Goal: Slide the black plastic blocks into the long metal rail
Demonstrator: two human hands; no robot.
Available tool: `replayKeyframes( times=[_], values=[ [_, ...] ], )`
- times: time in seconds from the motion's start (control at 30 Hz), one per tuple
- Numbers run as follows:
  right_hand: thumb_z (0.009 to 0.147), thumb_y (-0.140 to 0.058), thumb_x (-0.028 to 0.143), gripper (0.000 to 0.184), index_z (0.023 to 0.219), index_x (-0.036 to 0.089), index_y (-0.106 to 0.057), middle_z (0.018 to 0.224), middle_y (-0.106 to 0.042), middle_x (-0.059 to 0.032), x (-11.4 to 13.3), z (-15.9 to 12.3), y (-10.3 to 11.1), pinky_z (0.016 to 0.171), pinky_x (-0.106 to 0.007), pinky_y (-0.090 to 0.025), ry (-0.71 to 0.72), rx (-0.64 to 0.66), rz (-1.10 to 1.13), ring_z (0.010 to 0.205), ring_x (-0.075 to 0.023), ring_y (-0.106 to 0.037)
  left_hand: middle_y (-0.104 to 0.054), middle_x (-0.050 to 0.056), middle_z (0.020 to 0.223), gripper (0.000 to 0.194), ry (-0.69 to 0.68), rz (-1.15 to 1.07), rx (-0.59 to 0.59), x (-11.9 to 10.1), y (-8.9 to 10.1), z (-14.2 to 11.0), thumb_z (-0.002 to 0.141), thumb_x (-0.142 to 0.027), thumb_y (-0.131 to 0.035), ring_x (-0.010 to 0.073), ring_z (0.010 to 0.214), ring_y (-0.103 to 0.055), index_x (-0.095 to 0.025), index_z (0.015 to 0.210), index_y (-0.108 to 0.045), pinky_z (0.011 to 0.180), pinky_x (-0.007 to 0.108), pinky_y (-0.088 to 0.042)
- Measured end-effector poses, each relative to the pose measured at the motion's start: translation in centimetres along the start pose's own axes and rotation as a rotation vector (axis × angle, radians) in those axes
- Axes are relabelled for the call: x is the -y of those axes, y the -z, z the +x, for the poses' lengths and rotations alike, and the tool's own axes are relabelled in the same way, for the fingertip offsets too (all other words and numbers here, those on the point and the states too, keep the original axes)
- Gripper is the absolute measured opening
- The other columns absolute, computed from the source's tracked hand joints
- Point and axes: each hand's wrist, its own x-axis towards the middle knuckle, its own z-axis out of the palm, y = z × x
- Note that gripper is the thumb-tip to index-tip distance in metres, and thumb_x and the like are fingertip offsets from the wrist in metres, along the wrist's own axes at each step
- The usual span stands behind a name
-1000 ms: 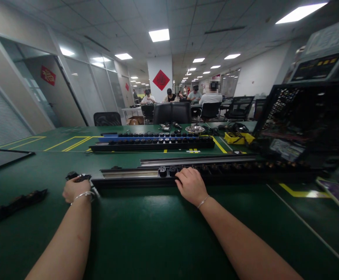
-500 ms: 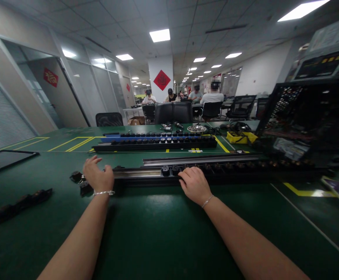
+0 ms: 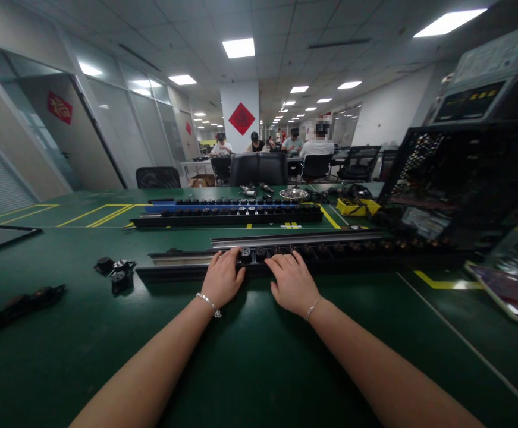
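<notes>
A broad green table (image 3: 223,368) is being crossed by a long near rail (image 3: 182,273), black-sided, and a second rail (image 3: 285,240) is being borne just behind it. Farther back, a far black rail (image 3: 223,222) and a blue rail (image 3: 159,208) are being supported side by side. Toward the left, small black parts (image 3: 121,278), a dark strip (image 3: 20,308) and a black-rimmed panel (image 3: 4,239) are being held up. A metal dish (image 3: 293,194), a yellow box (image 3: 352,207) and, at the right, a flat purplish slab (image 3: 506,292) are also being carried.
</notes>
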Motion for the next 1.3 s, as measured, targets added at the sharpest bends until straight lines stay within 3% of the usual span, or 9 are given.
replayKeyframes(
  times=[0.27,0.4,0.8,1.1,1.3],
  values=[
    [0.077,-0.051,0.020,0.051,0.128,0.017,-0.048,0.124,-0.055,-0.0088,-0.3,-1.1,-0.9,0.107,-0.043,-0.020,-0.020,-0.022,0.047,0.115,-0.0233,-0.043,-0.046,0.007,0.138,0.061,-0.054,0.190,0.058,-0.8,0.2,-0.8,0.077,-0.021,-0.053,0.0284,0.130,-0.036,-0.036,0.134,-0.041,0.107,0.050,-0.025],
    [0.078,-0.049,0.019,0.051,0.129,0.018,-0.047,0.128,-0.054,-0.0071,-0.5,-1.4,-0.8,0.108,-0.043,-0.019,-0.015,-0.017,0.098,0.118,-0.0228,-0.041,-0.044,0.009,0.140,0.063,-0.049,0.250,0.063,-1.3,0.0,-1.0,0.074,-0.019,-0.054,0.0317,0.130,-0.035,-0.035,0.134,-0.042,0.106,0.052,-0.025],
    [0.078,-0.049,0.020,0.051,0.129,0.020,-0.047,0.130,-0.053,-0.0066,-0.7,-1.4,-0.4,0.109,-0.043,-0.019,-0.026,0.016,0.124,0.119,-0.0214,-0.041,-0.049,0.013,0.134,0.052,-0.014,0.335,0.077,-2.0,0.2,-0.7,0.078,-0.022,-0.049,0.0311,0.125,-0.043,-0.028,0.129,-0.049,0.104,0.050,-0.028],
    [0.079,-0.047,0.019,0.051,0.130,0.020,-0.048,0.131,-0.052,-0.0052,-0.6,-1.3,-0.2,0.110,-0.043,-0.018,-0.044,0.034,0.162,0.120,-0.0215,-0.040,-0.049,0.014,0.134,0.047,0.036,0.390,0.085,-2.4,0.8,-0.8,0.080,-0.024,-0.047,0.0317,0.127,-0.039,-0.027,0.127,-0.051,0.104,0.049,-0.025],
    [0.080,-0.046,0.018,0.049,0.130,0.020,-0.048,0.130,-0.052,-0.0056,-0.5,-1.3,-0.3,0.109,-0.043,-0.018,-0.052,0.032,0.162,0.120,-0.0214,-0.040,-0.045,0.012,0.139,0.055,0.056,0.371,0.124,-2.2,0.8,-0.7,0.079,-0.025,-0.049,0.0324,0.126,-0.040,-0.034,0.133,-0.043,0.102,0.052,-0.026]
  ],
)
